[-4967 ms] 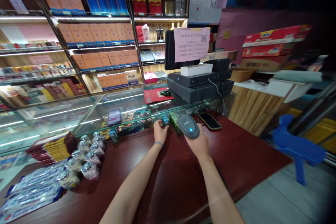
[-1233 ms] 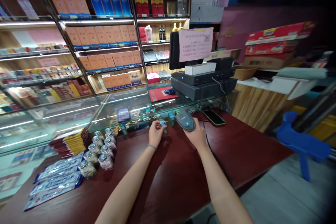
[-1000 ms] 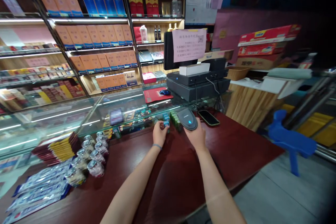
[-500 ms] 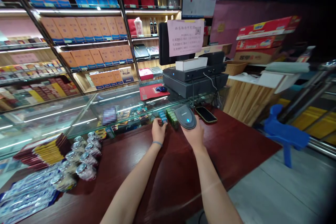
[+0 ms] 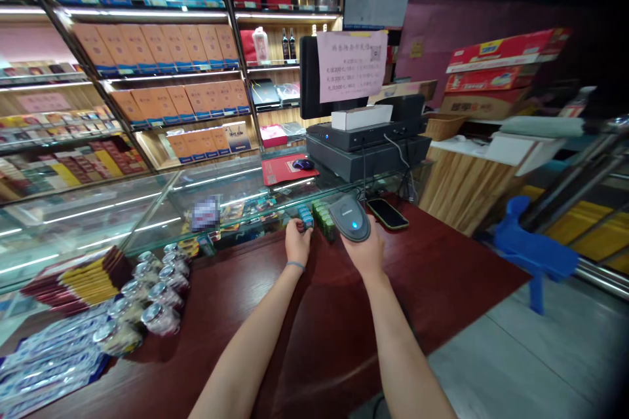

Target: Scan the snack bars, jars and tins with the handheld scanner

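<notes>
Right hand [image 5: 366,249]: I am gripping one grey scanner [image 5: 348,217] by its underside, holding it over the dark red counter [image 5: 344,314]. Left hand [image 5: 297,245]: I am curling it at the near end of the small blue packs [image 5: 305,216]; whether it is closing on one, I cannot tell. Green packs [image 5: 322,219]: sitting in rows between blue packs and scanner. Phone [image 5: 388,214]: lying just right of the scanner.
</notes>
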`<action>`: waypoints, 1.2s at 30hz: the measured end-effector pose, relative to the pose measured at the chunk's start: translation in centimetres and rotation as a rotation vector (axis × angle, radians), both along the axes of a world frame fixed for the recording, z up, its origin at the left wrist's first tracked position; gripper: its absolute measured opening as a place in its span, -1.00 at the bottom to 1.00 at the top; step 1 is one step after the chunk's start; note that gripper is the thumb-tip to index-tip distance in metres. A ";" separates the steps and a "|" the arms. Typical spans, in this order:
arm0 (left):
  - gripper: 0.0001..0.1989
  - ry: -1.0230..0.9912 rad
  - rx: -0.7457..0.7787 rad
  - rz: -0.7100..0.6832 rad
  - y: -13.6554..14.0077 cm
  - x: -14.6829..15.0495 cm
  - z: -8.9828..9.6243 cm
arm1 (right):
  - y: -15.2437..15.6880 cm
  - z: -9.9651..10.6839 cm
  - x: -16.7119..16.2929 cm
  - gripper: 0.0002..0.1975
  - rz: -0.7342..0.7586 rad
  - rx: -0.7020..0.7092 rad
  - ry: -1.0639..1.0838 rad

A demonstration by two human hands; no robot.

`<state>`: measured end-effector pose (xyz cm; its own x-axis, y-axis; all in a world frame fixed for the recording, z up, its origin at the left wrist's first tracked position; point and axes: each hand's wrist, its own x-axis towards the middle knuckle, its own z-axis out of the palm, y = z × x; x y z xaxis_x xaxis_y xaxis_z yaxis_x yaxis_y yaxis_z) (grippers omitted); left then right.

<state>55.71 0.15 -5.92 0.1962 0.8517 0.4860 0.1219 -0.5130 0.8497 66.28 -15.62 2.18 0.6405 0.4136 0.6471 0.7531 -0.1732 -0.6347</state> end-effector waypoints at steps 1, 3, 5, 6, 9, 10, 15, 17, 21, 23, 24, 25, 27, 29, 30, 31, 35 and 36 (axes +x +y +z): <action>-0.72 -0.008 0.000 0.000 0.0 0.0 0.0 | 0.0 0.0 0.0 -0.57 -0.004 -0.007 0.000; -0.71 -0.012 -0.003 0.001 0.0 0.0 0.0 | 0.0 -0.1 0.0 -0.57 -0.013 -0.022 -0.004; -0.71 -0.001 0.000 0.007 0.0 -0.1 0.0 | 0.0 -0.1 0.0 -0.58 -0.017 -0.030 -0.011; -0.70 0.009 0.005 0.012 0.0 -0.2 0.0 | 0.0 -0.2 0.1 -0.59 -0.014 -0.030 -0.016; -0.69 0.043 0.040 0.034 -0.2 -0.4 0.0 | 0.1 -0.2 0.1 -0.60 -0.003 -0.022 -0.031; -0.67 0.051 0.051 0.037 -0.3 -0.5 0.0 | 0.1 -0.1 0.0 -0.59 0.000 -0.019 -0.038; -0.46 0.071 0.102 0.011 -0.9 -1.9 0.5 | 0.1 -0.1 -0.5 -0.62 0.021 -0.015 -0.095; -0.40 0.081 0.146 -0.012 -1.1 -3.5 1.0 | 0.2 -0.2 -1.0 -0.61 0.041 -0.010 -0.128; -0.51 0.096 0.210 0.045 -1.0 -8.5 2.2 | 0.4 -0.4 -2.2 -0.61 0.128 -0.005 -0.212; -0.57 0.084 0.223 0.137 -0.7 -11.4 2.6 | 0.6 -0.5 -3.0 -0.62 0.182 -0.009 -0.240; -0.60 0.072 0.224 0.182 -0.4 -12.9 2.8 | 0.7 -0.6 -3.4 -0.61 0.206 -0.015 -0.252; -0.62 0.061 0.222 0.223 -0.1 -14.4 2.9 | 0.9 -0.7 -3.9 -0.60 0.229 -0.020 -0.268; -0.66 0.045 0.214 0.297 0.4 -17.0 2.9 | 1.1 -0.9 -4.9 -0.58 0.275 -0.021 -0.303; -0.67 0.024 0.196 0.366 1.0 -19.3 2.7 | 1.3 -1.1 -6.0 -0.60 0.337 -0.020 -0.331; -0.66 0.005 0.180 0.402 1.3 -20.2 2.5 | 1.3 -1.2 -6.6 -0.62 0.374 -0.022 -0.340; -0.64 -0.016 0.161 0.438 1.6 -21.0 2.2 | 1.4 -1.4 -7.2 -0.63 0.412 -0.024 -0.350; -0.51 -0.074 0.040 0.521 2.9 -23.1 0.8 | 1.5 -2.1 -9.2 -0.62 0.543 -0.068 -0.389; -0.47 -0.078 0.009 0.530 3.3 -23.4 0.5 | 1.5 -2.3 -9.6 -0.62 0.565 -0.087 -0.399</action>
